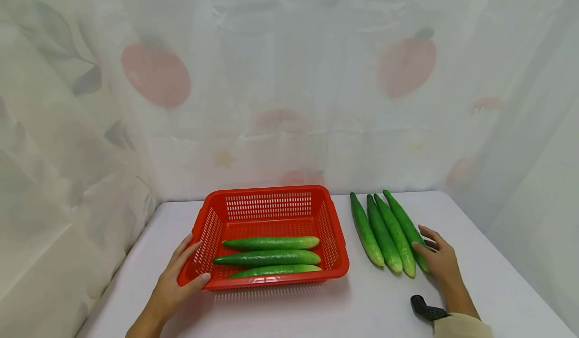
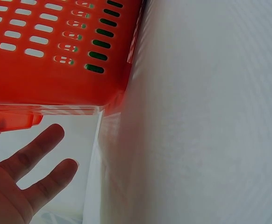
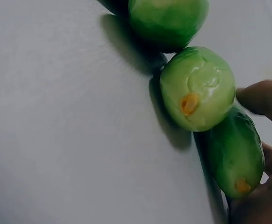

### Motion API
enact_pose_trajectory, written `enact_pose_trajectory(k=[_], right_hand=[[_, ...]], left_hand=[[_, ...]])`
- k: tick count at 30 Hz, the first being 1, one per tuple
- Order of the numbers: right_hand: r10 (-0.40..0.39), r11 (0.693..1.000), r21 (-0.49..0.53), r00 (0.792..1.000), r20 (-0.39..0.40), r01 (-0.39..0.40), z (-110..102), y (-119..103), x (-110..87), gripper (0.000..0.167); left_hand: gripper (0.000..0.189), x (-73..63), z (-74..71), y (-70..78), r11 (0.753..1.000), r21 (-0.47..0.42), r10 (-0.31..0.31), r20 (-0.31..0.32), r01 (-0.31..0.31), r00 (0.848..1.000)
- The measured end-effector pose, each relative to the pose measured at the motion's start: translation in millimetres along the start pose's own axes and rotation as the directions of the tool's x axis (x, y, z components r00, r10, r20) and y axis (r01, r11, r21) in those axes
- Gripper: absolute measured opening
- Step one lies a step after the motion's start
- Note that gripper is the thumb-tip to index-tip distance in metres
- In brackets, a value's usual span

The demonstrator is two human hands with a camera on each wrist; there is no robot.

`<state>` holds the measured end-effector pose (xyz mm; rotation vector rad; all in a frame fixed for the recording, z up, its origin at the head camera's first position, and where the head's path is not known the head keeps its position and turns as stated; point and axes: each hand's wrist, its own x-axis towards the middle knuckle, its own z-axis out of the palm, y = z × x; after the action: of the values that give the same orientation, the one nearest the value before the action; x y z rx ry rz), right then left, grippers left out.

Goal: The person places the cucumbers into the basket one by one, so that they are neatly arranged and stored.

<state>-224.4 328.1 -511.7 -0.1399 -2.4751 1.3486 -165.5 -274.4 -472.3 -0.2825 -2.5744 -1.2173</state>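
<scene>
A red plastic basket (image 1: pixel 336 247) stands on the table, with three green cucumbers (image 1: pixel 267 257) lying crosswise inside it. My left hand (image 1: pixel 174 283) rests against its left front corner, thumb by the front rim. In the left wrist view, two fingers (image 2: pixel 38 151) are spread out straight beneath the basket's rim. Right of the basket, several cucumbers lie side by side on the table. My right hand (image 1: pixel 436 255) holds the near end of the rightmost cucumber (image 3: pixel 236 154), its thumb on the side towards the neighbouring cucumber (image 3: pixel 199 88) and its fingers on the far side.
The white table (image 1: pixel 371 308) carries both the basket and the loose cucumbers. A pale printed curtain (image 1: pixel 289 87) hangs behind and along the sides. A black wrist mount (image 1: pixel 425 309) juts out from the right sleeve (image 1: pixel 461 325).
</scene>
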Motion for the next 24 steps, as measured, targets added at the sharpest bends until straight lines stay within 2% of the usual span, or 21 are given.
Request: enact_pose_trajectory(k=[9, 17, 21, 24], right_hand=[[0.029, 0.999, -0.034, 0.999, -0.020, -0.030, 3.0, -0.9, -1.3, 0.050], [0.061, 0.980, -0.188, 0.998, -0.014, -0.062, 3.7, 0.7, -2.8, 0.051], [0.095, 0.975, -0.192, 0.992, -0.078, -0.108, 4.7, -0.4, -2.5, 0.047], [0.133, 0.979, -0.133, 0.980, -0.149, -0.153, 4.4, -3.2, -2.1, 0.044]], left_hand=[[0.068, 0.1, 0.7, -2.6, 1.000, -0.011, 0.007, -0.003, -0.007, 1.000], [0.067, 0.1, 0.6, -1.2, 1.000, -0.011, 0.009, -0.002, -0.009, 1.000], [0.067, -0.1, 0.0, 0.0, 1.000, -0.021, 0.017, -0.007, -0.017, 1.000], [0.067, -0.2, -0.3, 0.6, 1.000, -0.022, 0.018, -0.009, -0.018, 1.000]])
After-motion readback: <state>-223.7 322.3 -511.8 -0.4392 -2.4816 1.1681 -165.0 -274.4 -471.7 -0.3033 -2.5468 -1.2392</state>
